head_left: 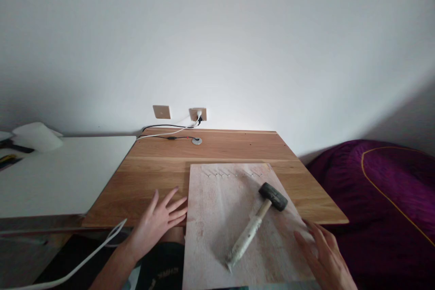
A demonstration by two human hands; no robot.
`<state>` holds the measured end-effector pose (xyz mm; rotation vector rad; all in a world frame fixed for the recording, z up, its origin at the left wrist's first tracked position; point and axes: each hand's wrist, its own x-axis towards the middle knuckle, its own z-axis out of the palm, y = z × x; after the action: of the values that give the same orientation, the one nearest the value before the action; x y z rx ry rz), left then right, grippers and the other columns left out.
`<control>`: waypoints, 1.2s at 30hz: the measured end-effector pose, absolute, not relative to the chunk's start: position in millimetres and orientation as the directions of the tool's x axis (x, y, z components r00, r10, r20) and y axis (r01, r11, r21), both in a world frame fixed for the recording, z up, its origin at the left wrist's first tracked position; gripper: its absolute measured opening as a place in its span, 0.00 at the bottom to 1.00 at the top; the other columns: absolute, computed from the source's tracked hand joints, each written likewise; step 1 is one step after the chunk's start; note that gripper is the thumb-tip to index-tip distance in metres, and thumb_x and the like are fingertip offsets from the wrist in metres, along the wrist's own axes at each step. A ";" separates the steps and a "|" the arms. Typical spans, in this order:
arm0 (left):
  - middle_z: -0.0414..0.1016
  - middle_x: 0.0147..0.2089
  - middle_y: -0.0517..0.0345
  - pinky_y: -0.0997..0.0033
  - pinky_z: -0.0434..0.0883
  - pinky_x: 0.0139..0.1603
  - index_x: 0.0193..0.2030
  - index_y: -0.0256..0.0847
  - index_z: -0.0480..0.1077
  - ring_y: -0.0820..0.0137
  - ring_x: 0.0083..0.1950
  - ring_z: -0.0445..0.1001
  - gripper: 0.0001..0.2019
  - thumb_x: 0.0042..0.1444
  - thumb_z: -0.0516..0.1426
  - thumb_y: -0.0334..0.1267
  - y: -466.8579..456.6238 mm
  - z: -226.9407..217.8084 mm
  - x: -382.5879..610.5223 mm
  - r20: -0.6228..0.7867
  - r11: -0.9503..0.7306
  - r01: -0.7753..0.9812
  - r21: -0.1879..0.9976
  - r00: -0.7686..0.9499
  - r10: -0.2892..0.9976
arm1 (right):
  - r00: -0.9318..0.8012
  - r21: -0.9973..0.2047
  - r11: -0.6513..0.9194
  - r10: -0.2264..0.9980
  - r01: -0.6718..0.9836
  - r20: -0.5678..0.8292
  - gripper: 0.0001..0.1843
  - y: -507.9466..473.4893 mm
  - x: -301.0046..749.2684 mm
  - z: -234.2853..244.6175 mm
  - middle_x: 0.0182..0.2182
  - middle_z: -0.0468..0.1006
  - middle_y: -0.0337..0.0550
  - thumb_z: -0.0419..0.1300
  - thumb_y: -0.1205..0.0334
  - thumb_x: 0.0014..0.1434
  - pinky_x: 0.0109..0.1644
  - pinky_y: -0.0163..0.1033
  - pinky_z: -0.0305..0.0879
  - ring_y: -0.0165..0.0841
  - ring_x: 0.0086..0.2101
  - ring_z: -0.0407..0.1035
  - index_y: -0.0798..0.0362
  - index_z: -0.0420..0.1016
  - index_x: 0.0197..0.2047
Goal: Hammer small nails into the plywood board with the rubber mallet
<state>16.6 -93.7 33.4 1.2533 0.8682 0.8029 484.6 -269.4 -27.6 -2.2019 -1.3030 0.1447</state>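
A pale, stained wooden board (214, 217) lies on the wooden table, its near end reaching past the front edge. Several small nails (222, 175) stand in a row near its far end. Across the board rests a mallet (253, 229) with a black head and a worn, whitish handle; neither hand touches it. My left hand (163, 217) is open beside the board's left edge, fingers spread and fingertips close to it. At the right edge, my right hand (322, 251) has its thumb over the top face and its fingers bent round the side of the board.
The wooden table (163, 167) stands against a white wall with a plugged socket (198, 114). Cables (166, 132) run along its back. A white table (84, 167) adjoins on the left, and a white cable (91, 253) hangs in front. A purple beanbag-like mass (384, 199) bulges at right.
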 end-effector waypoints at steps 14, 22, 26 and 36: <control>0.41 0.83 0.56 0.48 0.43 0.78 0.74 0.52 0.62 0.52 0.82 0.39 0.35 0.68 0.45 0.67 -64.1 11.5 129.3 -0.163 0.735 -0.434 0.521 0.795 0.584 | 0.680 -0.489 -0.530 0.706 0.692 0.197 0.38 -273.7 561.6 -21.4 0.57 0.72 0.60 0.52 0.31 0.61 0.49 0.56 0.76 0.56 0.53 0.74 0.47 0.71 0.64; 0.48 0.81 0.57 0.54 0.45 0.78 0.71 0.50 0.66 0.58 0.82 0.39 0.34 0.68 0.46 0.67 -75.9 7.5 170.1 -0.130 0.750 -0.469 0.467 0.802 0.583 | 0.734 -0.464 -0.613 0.666 0.639 0.131 0.43 -247.1 590.7 -11.9 0.59 0.71 0.63 0.49 0.29 0.59 0.61 0.64 0.67 0.61 0.62 0.65 0.54 0.74 0.62; 0.58 0.77 0.46 0.57 0.48 0.78 0.71 0.42 0.67 0.60 0.81 0.45 0.34 0.70 0.48 0.63 -78.1 0.0 170.7 -0.144 0.755 -0.473 0.454 0.797 0.586 | 0.737 -0.421 -0.642 0.668 0.641 0.102 0.42 -242.9 582.0 -4.8 0.62 0.70 0.61 0.46 0.28 0.62 0.63 0.70 0.63 0.62 0.62 0.65 0.51 0.74 0.61; 0.81 0.48 0.44 0.59 0.72 0.58 0.48 0.34 0.79 0.61 0.50 0.79 0.11 0.66 0.62 0.39 -51.8 4.8 141.7 -0.270 0.585 -0.532 0.612 0.555 0.787 | 0.710 -0.257 -0.665 0.685 0.701 0.162 0.39 -241.7 554.8 -1.0 0.62 0.70 0.59 0.40 0.33 0.65 0.58 0.68 0.67 0.60 0.59 0.67 0.50 0.72 0.61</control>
<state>141.7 -51.8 4.8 0.5012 0.5640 0.8185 554.8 -241.7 -1.0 -2.6180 -1.0906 -0.0739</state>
